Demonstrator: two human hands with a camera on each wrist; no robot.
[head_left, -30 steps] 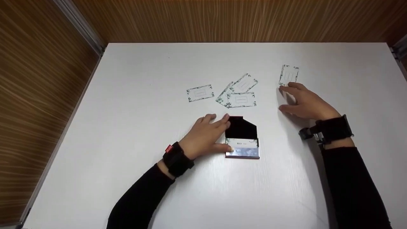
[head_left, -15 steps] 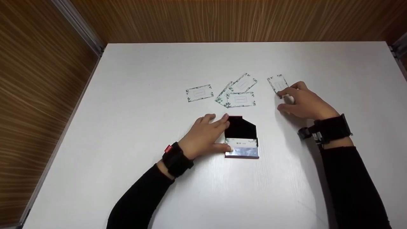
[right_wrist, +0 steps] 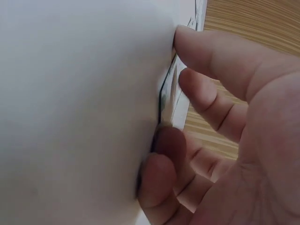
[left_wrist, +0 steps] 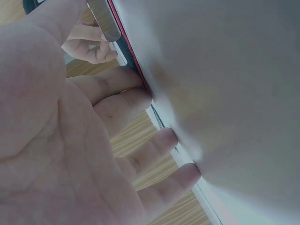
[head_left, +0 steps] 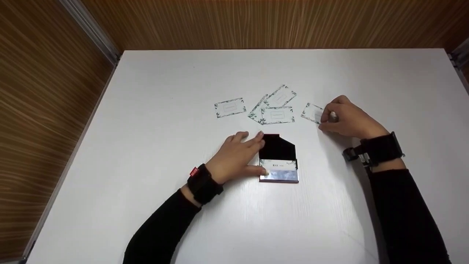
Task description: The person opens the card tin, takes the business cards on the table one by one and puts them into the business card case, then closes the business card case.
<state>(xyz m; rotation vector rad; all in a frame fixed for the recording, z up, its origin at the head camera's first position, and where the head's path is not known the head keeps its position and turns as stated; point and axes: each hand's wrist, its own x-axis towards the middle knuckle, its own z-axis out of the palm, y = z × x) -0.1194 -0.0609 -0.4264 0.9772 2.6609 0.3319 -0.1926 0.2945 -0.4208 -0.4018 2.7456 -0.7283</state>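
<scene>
An opened card holder (head_left: 278, 147) with a black flap lies on the white table, a card (head_left: 284, 165) in its lower pocket. My left hand (head_left: 234, 157) rests along its left side, the thumb on the pocket and a fingertip at the upper corner. In the left wrist view, fingers of my left hand (left_wrist: 93, 126) touch the holder's red edge (left_wrist: 129, 47). To the right, my right hand (head_left: 348, 117) holds a leaf-bordered card (head_left: 310, 111) by its edges, flat on the table. The right wrist view shows that card (right_wrist: 166, 98) between the thumb and fingers of my right hand (right_wrist: 225, 117).
Three overlapping bordered cards (head_left: 278, 115) lie above the holder, and another single card (head_left: 230, 107) lies to their left. A wood-grain panel (head_left: 256, 22) stands behind the white table (head_left: 183, 73); a second panel (head_left: 44, 110) stands along the left side.
The card at my right hand has turned anticlockwise and slid left and toward me. The right fingers have curled in and taken hold of it. My left hand and the holder have stayed put.
</scene>
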